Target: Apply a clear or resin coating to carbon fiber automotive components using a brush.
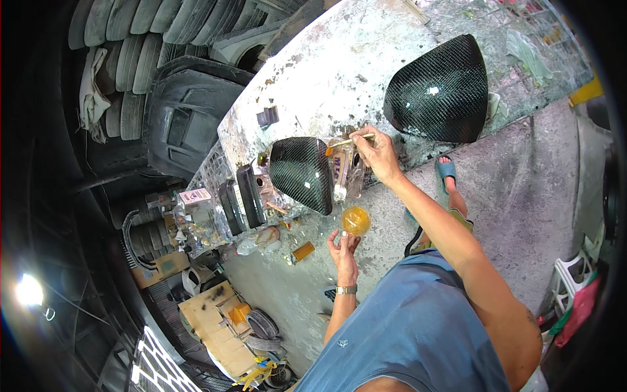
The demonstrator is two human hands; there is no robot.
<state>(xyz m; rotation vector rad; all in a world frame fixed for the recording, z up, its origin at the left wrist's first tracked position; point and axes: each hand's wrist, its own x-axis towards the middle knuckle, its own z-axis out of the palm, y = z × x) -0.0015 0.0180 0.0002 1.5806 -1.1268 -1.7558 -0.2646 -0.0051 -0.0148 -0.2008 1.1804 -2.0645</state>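
My right hand point(379, 155) is closed round the pale handle of a small brush point(353, 140). The brush's orange bristle end meets the upper right edge of a glossy black carbon-fibre shell point(300, 173) on the worktable. My left hand point(344, 251), with a watch on its wrist, holds up a clear cup of amber liquid point(356, 221) in front of the table edge. Part of the left fingers is hidden by the cup. A second, larger carbon-fibre shell point(437, 95) rests on the table to the right of my right hand.
Long black pieces point(249, 195) stand left of the smaller shell on the stained worktable point(326, 72). A small dark block point(267, 117) lies farther back. Stacked tyres point(134, 62) line the far left. A white plastic chair point(575, 284) stands at right.
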